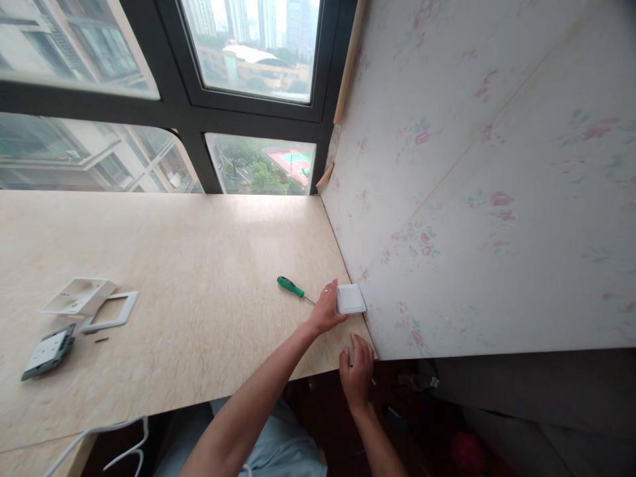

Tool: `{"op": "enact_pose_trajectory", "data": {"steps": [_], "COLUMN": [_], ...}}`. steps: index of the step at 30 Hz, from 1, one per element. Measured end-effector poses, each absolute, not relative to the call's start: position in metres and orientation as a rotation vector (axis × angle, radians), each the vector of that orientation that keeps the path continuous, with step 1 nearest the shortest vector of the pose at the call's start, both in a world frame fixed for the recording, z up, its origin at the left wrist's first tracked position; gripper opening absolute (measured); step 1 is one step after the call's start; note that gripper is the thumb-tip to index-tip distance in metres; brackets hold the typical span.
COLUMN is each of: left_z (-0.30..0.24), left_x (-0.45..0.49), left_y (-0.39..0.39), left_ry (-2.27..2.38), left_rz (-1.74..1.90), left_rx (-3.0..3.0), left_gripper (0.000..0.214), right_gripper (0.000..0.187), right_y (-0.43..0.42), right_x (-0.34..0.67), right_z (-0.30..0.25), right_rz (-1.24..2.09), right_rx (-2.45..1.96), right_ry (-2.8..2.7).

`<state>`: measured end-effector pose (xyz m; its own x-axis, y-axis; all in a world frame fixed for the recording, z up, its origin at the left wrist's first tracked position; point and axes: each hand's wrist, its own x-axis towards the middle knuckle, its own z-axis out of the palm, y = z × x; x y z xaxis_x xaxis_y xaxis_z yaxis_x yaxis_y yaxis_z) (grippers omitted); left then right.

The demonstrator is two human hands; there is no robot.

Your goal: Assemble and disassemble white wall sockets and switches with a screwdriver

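Biggest thing in my feed is the table (173,265), pale stone-look. It runs up to a window (248,46) at the back and a flowery wall (472,199) on the right.

Both hands are down at the near right corner. The left hand (325,311) is stretched out with its fingertips against the left edge of the switch (352,299). I honestly can't tell if it's pinching it or just touching. The right hand (356,371) is nearer me, fingers curled over the table edge, and I can't tell if there's anything in it.

The switch sits right at the table/wall seam, just beyond the left hand, so the left is the closer one.

The screwdriver (291,287) lies just behind the left hand, green handle pointing away left and tip toward the switch.

Well off to the left are a box (79,295), a frame (112,311) and a grey module (48,351).
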<state>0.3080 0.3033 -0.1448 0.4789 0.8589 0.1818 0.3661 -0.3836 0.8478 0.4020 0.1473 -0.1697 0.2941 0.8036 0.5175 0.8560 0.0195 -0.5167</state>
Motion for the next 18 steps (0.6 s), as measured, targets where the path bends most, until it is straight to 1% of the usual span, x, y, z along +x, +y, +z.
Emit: {"op": "enact_pose_trajectory", "data": {"steps": [6,12,15,18], "left_z": [-0.135,-0.114,-0.105,-0.1], "left_x": [0.304,0.305,0.311,0.315], "left_y": [0.306,0.315,0.321,0.328], "left_ry": [1.027,0.91,0.881,0.917], "left_rz": [0.751,0.727,0.639,0.527], "left_rx": [1.992,2.202,2.255,2.228], "left_gripper": [0.12,0.107,0.1,0.102], "right_gripper": [0.034,0.034,0.032,0.033], "right_y": [0.147,0.147,0.147,0.146], "right_x": [0.402,0.403,0.404,0.404], "right_z": [-0.169,-0.171,-0.17,-0.169], "right_rz": [-0.096,-0.099,-0.112,-0.105], "right_rx": [-1.765,-1.751,-1.732,-1.725], "right_ry": [-1.499,-1.511,-1.536,-1.542]}}
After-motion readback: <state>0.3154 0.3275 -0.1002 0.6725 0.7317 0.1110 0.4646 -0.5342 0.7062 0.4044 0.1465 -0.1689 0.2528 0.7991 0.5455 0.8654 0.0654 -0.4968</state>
